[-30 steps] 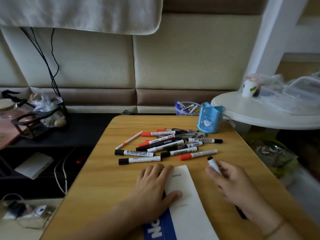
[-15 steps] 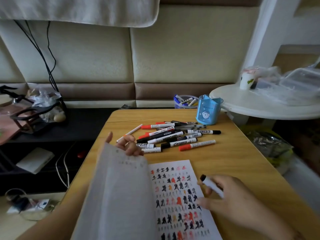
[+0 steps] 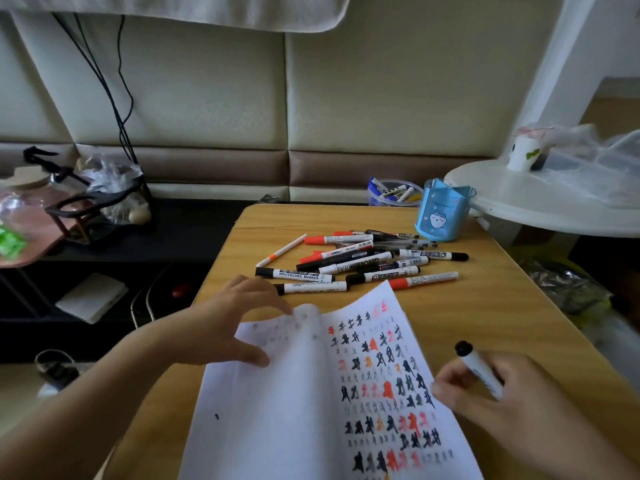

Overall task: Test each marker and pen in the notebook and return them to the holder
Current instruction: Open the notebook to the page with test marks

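Observation:
The notebook (image 3: 311,403) lies open on the wooden table (image 3: 485,306), its right page full of black and red test marks. My left hand (image 3: 228,327) pinches the top edge of a lifted page between thumb and fingers. My right hand (image 3: 512,407) grips a white marker with a black cap (image 3: 476,367), and its fingertips touch the right page's edge. A pile of markers and pens (image 3: 360,263) lies beyond the notebook. The blue holder (image 3: 443,211) stands upright at the table's far right.
A round white side table (image 3: 554,202) with a cup and plastic bags overhangs the far right corner. A clear tub of pens (image 3: 388,192) sits behind the table. Low dark shelves with clutter stand at the left. Padded wall panels rise behind.
The notebook went from shut to open: my left hand lifted the cover and pages over to the left. My right hand with the marker moved down beside the right page.

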